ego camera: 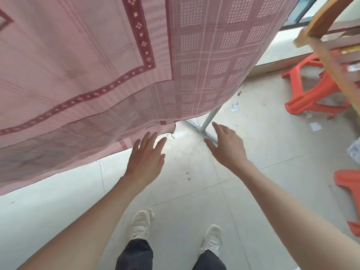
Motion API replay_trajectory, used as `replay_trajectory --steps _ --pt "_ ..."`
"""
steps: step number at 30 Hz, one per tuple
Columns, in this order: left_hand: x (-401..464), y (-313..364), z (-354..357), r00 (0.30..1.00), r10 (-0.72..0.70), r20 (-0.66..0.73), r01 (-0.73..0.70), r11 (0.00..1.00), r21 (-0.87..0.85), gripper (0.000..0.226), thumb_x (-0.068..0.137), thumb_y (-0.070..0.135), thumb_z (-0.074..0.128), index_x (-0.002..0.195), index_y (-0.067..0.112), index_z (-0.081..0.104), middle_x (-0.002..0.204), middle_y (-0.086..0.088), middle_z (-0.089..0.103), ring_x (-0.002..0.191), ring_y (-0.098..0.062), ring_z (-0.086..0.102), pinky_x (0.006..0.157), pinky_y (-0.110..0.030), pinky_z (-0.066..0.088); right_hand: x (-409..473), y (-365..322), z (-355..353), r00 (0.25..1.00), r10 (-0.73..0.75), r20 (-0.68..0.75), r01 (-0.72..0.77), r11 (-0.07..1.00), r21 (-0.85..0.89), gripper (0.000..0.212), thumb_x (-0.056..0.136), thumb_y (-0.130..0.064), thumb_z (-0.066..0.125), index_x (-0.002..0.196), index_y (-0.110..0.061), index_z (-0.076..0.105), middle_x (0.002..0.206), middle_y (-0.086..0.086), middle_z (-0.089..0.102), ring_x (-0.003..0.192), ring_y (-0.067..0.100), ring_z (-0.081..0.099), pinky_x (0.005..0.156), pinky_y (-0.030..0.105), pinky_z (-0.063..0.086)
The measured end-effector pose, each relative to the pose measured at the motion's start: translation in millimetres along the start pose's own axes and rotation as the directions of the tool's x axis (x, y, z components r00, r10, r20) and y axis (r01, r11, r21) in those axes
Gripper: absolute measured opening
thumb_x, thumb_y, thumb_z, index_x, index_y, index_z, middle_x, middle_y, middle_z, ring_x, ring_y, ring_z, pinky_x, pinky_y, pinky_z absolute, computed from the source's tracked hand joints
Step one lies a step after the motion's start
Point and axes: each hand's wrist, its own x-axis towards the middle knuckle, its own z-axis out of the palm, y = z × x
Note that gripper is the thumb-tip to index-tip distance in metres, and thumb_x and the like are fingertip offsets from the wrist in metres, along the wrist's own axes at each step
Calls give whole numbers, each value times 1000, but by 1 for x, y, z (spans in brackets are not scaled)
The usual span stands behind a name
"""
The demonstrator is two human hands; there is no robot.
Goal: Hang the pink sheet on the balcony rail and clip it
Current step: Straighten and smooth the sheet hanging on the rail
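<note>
So the pink sheet (87,65) is seen hanging down across the upper left, filling most of the view, its top cut off by the frame, so whatever it's draped over can't be made out. Only a bit of metal stand (209,117) is visible poking out under the lower edge. No clips can be picked out anywhere.

The left hand (145,156) is held out flat with fingers spread, fingertips right at the sheet's bottom corner; whether they actually touch it can't be told. The right hand (227,145) is also spread and holding nothing, well clear of the fabric, over the tiled floor (194,191).

Orange plastic stools (315,88) and a blurred wooden frame (331,61) are partly cropped at right. White shoes (140,225) are seen below.
</note>
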Motion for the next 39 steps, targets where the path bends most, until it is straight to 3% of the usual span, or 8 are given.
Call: replay_trajectory --steps 4,7,10,12,14,17,21,39 --pt "32 5 49 986 -93 -138 81 993 -90 47 92 24 48 136 11 40 145 -11 36 137 -30 26 110 -48 26 40 17 33 990 98 102 -134 879 458 58 93 -41 48 141 -14 34 142 8 44 128 26 43 103 41 39" --pt "53 12 82 941 -251 -228 124 881 -457 40 93 25 47 131 11 44 137 -4 43 131 -22 34 105 -29 28 64 26 51 931 127 343 -361 179 915 52 88 -51 51 124 -12 50 129 3 52 118 22 52 94 40 48" --pt "74 18 101 863 -505 -19 233 430 -872 34 91 35 52 120 17 50 120 5 47 116 -12 43 98 -23 31 90 39 68 964 -15 266 -258 -304 917 55 88 -56 46 122 -13 50 91 -4 65 99 15 62 95 39 48" --pt "87 19 105 846 -496 195 186 -69 -980 29 86 42 57 101 18 54 106 5 51 104 -12 50 96 -33 43 104 43 77 987 -20 160 -151 -470 870 48 88 -53 50 115 -14 52 71 -5 68 76 12 65 81 35 52" --pt "98 15 106 898 -378 227 45 -434 -900 21 81 39 62 90 21 57 101 4 55 100 -13 55 89 -34 48 114 47 83 999 2 39 -31 -552 833 34 90 -45 52 107 -16 55 89 -2 67 90 16 63 80 35 51" --pt "107 7 108 938 -342 57 -166 -587 -792 9 78 24 67 73 24 60 76 10 60 77 -9 59 76 -29 52 120 51 83 994 44 -102 109 -564 819 20 94 -34 50 95 -16 59 99 -2 65 100 16 60 78 32 47" --pt "101 -7 113 878 -479 -8 -287 -512 -810 11 83 15 63 75 21 61 63 12 67 61 -2 63 68 -21 51 112 50 93 988 48 -146 149 -508 849 10 92 -23 53 90 -16 60 85 -5 67 87 11 62 74 26 44" --pt "105 -41 146 726 -683 84 -243 -368 -897 10 84 21 66 81 17 57 79 4 60 67 -7 56 60 -21 49 103 57 152 980 136 -146 173 -217 961 27 87 -16 62 68 -20 44 68 -6 54 65 9 51 64 24 35"
